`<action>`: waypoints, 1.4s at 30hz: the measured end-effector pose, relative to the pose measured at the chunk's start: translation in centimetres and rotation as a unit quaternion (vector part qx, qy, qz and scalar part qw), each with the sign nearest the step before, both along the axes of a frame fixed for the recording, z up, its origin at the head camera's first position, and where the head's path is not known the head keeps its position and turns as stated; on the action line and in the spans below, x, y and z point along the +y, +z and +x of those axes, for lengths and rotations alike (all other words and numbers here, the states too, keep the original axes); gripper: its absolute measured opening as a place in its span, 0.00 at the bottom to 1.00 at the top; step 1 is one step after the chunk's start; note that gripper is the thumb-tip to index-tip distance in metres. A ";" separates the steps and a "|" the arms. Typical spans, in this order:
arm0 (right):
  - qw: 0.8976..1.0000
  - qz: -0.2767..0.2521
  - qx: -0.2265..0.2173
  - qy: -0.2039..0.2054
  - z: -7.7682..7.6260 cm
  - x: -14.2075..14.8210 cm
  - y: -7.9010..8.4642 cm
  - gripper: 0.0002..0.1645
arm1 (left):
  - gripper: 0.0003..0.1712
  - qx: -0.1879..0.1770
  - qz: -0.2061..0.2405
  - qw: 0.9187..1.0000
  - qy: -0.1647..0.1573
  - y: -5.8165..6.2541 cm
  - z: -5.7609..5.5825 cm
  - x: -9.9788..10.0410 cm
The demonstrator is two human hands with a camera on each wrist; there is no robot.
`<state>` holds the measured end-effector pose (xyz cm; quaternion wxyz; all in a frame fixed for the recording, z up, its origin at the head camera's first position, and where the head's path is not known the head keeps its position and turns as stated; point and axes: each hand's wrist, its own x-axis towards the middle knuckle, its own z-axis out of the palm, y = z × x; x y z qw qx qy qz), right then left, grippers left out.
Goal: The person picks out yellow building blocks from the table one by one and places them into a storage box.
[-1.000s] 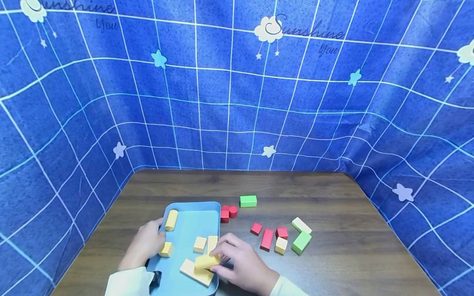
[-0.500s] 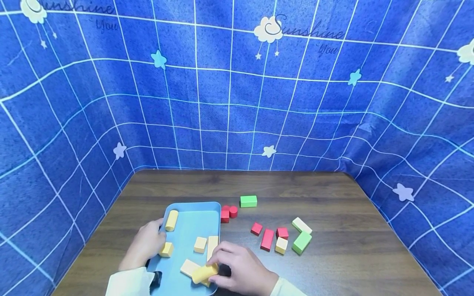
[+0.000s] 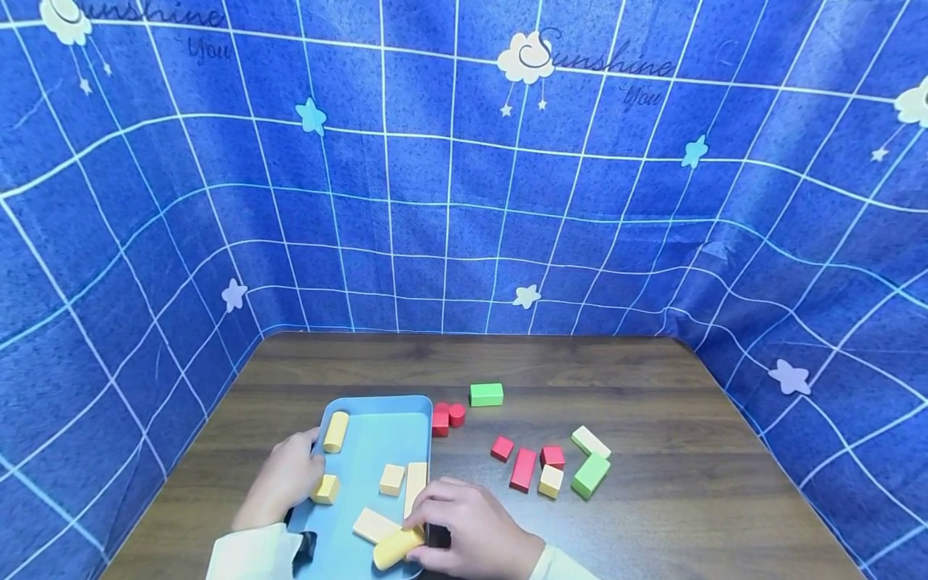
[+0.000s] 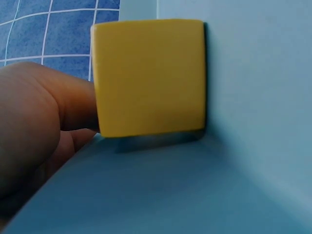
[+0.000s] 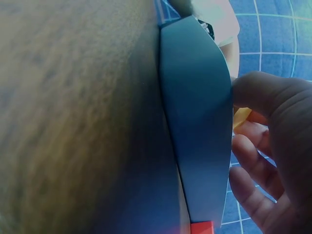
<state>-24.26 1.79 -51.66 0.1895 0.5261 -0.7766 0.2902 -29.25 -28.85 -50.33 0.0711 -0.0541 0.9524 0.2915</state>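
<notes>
My right hand (image 3: pixel 471 528) pinches a yellow cylinder block (image 3: pixel 395 550) between thumb and fingers, over the near right corner of the blue tray (image 3: pixel 373 411). Beneath the cylinder lies a flat pale-yellow block (image 3: pixel 373 524), partly covered. In the right wrist view, the tray's outer wall (image 5: pixel 197 107) hides most of the cylinder. My left hand (image 3: pixel 286 475) grips the tray's left rim. Close to its thumb a yellow cube (image 4: pixel 148 78) sits in the tray, against the side in the head view. Another yellow cylinder (image 3: pixel 336 432), a small cube (image 3: pixel 391 479) and a long block (image 3: pixel 416 486) also lie inside.
Right of the tray, several red blocks (image 3: pixel 523 470) lie on the brown table (image 3: pixel 652 379). Among them are a yellow cube (image 3: pixel 550 482), green blocks (image 3: pixel 590 475) and a pale block (image 3: pixel 590 442). Another green block (image 3: pixel 486 395) lies farther back. A blue patterned curtain (image 3: pixel 464 201) surrounds the table.
My right hand has lowered the yellow cylinder toward the near end of the tray, and the cylinder has tilted over the flat block. My left hand has stayed on the rim.
</notes>
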 end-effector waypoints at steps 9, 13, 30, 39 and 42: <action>1.000 0.014 -0.014 -0.002 0.1 0.0 0.0 0.15 | 0.30 0.003 0.000 1.000 -0.003 0.0 0.0 -0.1; 1.000 0.016 -0.015 0.001 0.0 0.0 -0.1 0.14 | 0.30 0.005 -0.001 1.000 -0.003 -0.1 0.0 -0.1; 1.000 0.017 -0.013 0.005 0.2 0.1 0.0 0.11 | 0.30 0.004 -0.001 1.000 -0.003 -0.2 -0.1 -0.1; 1.000 0.019 -0.012 0.002 0.2 0.1 0.0 0.12 | 0.30 0.007 -0.001 1.000 -0.012 0.1 0.0 0.0; 1.000 0.024 -0.008 -0.001 0.2 0.1 0.1 0.12 | 0.30 0.004 -0.002 1.000 -0.014 0.2 0.0 0.0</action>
